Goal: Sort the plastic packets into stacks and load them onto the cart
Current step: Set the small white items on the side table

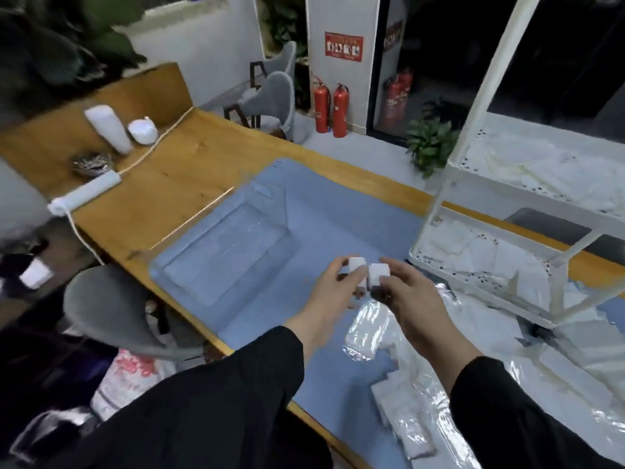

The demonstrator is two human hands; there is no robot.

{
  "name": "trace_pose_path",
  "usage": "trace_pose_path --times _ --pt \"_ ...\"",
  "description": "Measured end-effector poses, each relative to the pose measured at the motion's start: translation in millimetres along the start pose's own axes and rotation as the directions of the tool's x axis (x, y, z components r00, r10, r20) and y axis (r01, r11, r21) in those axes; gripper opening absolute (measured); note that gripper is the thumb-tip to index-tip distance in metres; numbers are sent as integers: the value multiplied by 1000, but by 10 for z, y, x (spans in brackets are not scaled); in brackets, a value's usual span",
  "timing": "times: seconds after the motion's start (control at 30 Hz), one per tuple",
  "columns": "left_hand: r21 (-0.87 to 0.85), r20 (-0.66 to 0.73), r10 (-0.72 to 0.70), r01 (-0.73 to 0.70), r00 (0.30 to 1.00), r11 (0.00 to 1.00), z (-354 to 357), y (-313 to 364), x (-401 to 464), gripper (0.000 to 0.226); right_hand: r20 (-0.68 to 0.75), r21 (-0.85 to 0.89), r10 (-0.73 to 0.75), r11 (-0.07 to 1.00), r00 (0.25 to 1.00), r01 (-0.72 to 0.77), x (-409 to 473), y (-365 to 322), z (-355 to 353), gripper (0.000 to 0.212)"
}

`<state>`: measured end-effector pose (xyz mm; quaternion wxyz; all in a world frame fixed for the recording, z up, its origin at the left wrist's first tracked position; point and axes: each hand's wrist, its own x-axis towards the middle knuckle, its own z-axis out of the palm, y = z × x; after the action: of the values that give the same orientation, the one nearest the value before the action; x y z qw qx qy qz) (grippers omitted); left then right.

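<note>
Both my hands are raised over the blue mat [324, 211], each pinching one small white block: left hand [334, 292] curled around the first block [357, 265], right hand [411, 299] around the second block [379, 273], the two blocks just beside each other. Below my wrists, clear plastic packets [406, 394] lie in a loose heap on the mat; I cannot count them. More packets fill two visible shelves of the white cart [500, 184] at right. Across the wooden table [189, 157] stand two red fire extinguishers [330, 110] against the wall.
</note>
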<state>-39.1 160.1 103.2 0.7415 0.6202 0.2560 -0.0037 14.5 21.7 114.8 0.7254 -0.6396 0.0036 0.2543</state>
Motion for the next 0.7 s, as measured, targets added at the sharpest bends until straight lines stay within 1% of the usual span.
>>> trace_pose_path --times 0.07,0.13,0.2,0.27,0.3,0.37,0.43,0.47,0.57,0.7 --pt "86 -89 65 -58 994 995 -325 203 -56 18 45 27 8 1000 999 -9 86 -119 367 36" --pt "81 -137 131 -121 982 989 -669 445 -116 15 120 27 8 1000 993 -11 163 -276 768 39" --pt "67 -203 184 -174 962 983 -1000 716 -174 13 213 3 -14 1000 977 13 192 -491 1179 33" --pt "57 -279 225 -218 934 974 -1345 1013 -229 15 296 -34 -45 998 954 58 239 -709 1599 19" --pt "58 -309 249 -243 918 968 -1523 1156 -246 15 334 -42 -55 996 941 73 291 -803 1815 16" --pt "62 -356 284 -281 890 958 -1911 1410 -238 17 394 -68 -72 992 916 107 440 -943 2257 20" --pt "13 -427 275 -298 862 954 -2329 1644 -170 23 421 -99 -88 985 903 142 627 -1024 2701 34" --pt "-27 -470 256 -304 844 952 -2565 1742 -100 22 426 -115 -88 982 900 151 731 -1052 2922 37" --pt "-120 -597 177 -306 783 944 -3390 1962 188 8 447 -193 -69 966 892 172 1156 -1026 3589 35" --pt "-191 -651 45 -222 758 956 -4612 1911 744 9 442 -347 -21 918 897 192 1922 -754 4527 42"
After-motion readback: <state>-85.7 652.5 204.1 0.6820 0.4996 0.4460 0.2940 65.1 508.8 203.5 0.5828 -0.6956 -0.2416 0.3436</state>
